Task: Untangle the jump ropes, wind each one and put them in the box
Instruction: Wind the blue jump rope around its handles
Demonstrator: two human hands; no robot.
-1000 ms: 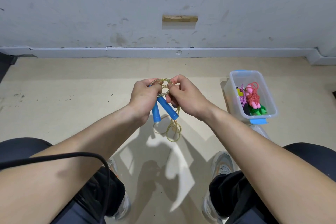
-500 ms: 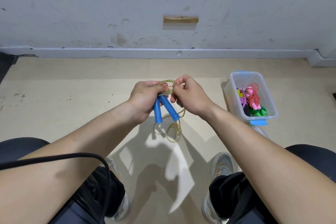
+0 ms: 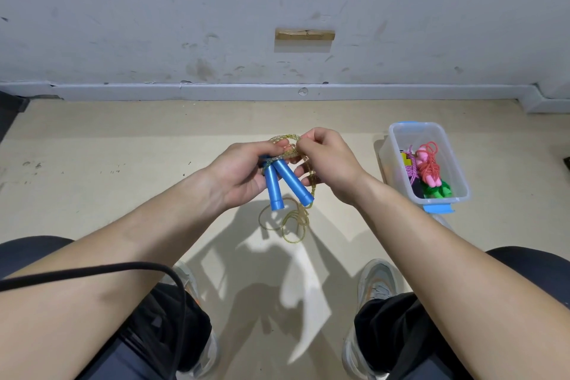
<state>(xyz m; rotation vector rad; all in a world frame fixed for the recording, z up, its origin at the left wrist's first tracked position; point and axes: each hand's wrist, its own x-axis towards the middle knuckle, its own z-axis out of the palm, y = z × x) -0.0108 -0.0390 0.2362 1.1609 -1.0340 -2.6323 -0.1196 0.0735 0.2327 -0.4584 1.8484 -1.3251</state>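
Observation:
A jump rope with two blue handles (image 3: 282, 183) and a yellow-green cord (image 3: 293, 220) hangs in the air in front of me. My left hand (image 3: 240, 173) grips the tops of both handles, which point down. My right hand (image 3: 327, 160) pinches the cord where it loops over the handle tops. Loose loops of cord dangle below the handles above the floor. To the right stands a clear plastic box (image 3: 401, 136) with blue clips, holding wound ropes in pink, red, purple and green.
I sit facing a white wall with a grey skirting (image 3: 277, 91). Both my shoes (image 3: 376, 287) rest on the beige floor below the hands. A black cable (image 3: 92, 271) crosses my left forearm. The box's lid (image 3: 441, 222) lies just behind it.
My right hand has shifted slightly along the cord at the handle tops; the two handles have spread a little apart. The box has not moved.

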